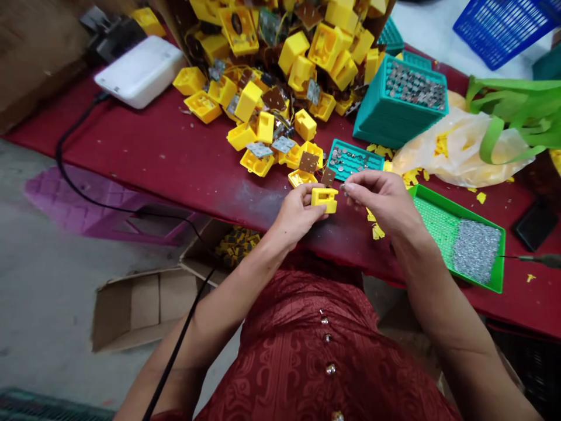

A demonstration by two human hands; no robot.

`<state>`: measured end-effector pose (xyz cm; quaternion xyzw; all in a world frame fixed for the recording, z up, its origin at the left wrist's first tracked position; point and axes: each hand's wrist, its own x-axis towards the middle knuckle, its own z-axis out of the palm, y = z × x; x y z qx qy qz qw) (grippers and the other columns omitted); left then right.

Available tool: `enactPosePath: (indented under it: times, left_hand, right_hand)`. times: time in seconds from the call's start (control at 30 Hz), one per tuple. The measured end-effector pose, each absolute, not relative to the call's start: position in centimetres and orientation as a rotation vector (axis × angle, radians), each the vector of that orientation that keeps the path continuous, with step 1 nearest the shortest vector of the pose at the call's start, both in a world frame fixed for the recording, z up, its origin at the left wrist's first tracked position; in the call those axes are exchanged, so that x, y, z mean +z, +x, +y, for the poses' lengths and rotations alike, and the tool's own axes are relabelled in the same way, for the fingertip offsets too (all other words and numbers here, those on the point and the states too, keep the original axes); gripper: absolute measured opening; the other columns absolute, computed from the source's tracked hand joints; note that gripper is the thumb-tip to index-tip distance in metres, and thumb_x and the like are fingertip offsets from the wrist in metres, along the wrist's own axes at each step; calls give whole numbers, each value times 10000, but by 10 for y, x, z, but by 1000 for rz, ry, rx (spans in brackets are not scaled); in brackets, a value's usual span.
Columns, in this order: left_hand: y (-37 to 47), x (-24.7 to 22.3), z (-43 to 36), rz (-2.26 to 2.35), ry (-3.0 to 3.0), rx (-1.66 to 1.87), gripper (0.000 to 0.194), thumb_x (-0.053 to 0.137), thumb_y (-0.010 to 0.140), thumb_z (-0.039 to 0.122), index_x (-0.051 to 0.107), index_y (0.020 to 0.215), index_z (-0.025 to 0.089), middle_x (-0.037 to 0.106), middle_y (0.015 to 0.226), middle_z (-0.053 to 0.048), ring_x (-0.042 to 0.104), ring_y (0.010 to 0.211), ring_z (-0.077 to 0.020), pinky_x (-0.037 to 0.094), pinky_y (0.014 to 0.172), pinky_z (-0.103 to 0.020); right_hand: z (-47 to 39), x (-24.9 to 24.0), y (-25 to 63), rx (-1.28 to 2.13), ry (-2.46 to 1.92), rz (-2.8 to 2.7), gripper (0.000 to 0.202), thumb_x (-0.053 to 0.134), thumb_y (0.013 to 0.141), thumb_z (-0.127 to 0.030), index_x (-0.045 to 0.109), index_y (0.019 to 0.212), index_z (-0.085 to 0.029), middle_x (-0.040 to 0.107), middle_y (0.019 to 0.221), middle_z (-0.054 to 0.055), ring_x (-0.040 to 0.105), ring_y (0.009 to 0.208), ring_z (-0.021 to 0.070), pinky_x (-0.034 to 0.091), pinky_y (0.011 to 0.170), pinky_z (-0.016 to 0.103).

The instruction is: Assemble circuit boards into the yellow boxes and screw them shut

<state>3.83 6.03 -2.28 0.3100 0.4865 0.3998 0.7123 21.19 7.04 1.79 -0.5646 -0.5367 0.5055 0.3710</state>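
Note:
My left hand (300,211) grips a yellow plastic housing (323,200) with a cut-out in its face, above the front edge of the red-covered table. Just right of it, my right hand (379,197) is closed in a pinch on something small and greyish, too small to name. The two hands are a short gap apart. Behind them lies a teal ridged tray (354,159) with small round metal parts. Yellow housings with brown and grey boards (309,161) and wires spread out from a large pile (302,70).
A green tray (432,225) of small silvery pieces sits at the right, a screwdriver (539,259) beside it. Stacked teal trays (394,108), a plastic bag (464,146) and a white box (140,70) stand farther back. A black cable (131,211) crosses the left side.

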Motion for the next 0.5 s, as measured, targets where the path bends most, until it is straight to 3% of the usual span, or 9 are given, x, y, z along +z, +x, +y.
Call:
enactPosePath:
  times: [0.13,0.33,0.4,0.5]
  left_hand:
    - [41,-30,56,1074,740,896,440,729,789,34,607,1195,151,765,1145,-90,745,895,-150,614,800,-276]
    - [41,-39,49,1104,988,934,444,741,819,99,643,1248,156,750,1329,-135,728,1216,-236,611,984,-332]
    - [40,-37,48,1131,1001,930,461,736,826,92,643,1273,150,752,1343,-140,740,1196,-235,618,982,-335]
    - [39,-31,48,1147,895,875,482,723,838,65,626,1305,133,775,1285,-141,779,999,-191,644,855,-300]
  right_hand:
    - [52,9,198,1148,-1530,-1476,187,724,789,-370,747,802,-185,707,740,3,553,651,107,447,649,269]
    - [49,-2,185,825,-1716,-1638,153,671,865,-270,794,833,-186,778,835,33,633,726,142,478,746,314]
    - [47,-1,184,759,-1731,-1636,135,690,856,-258,804,825,-193,786,853,37,646,745,147,494,776,328]
    - [44,-1,186,997,-1600,-1444,129,739,824,-305,805,856,-200,775,831,23,637,694,138,519,711,314]
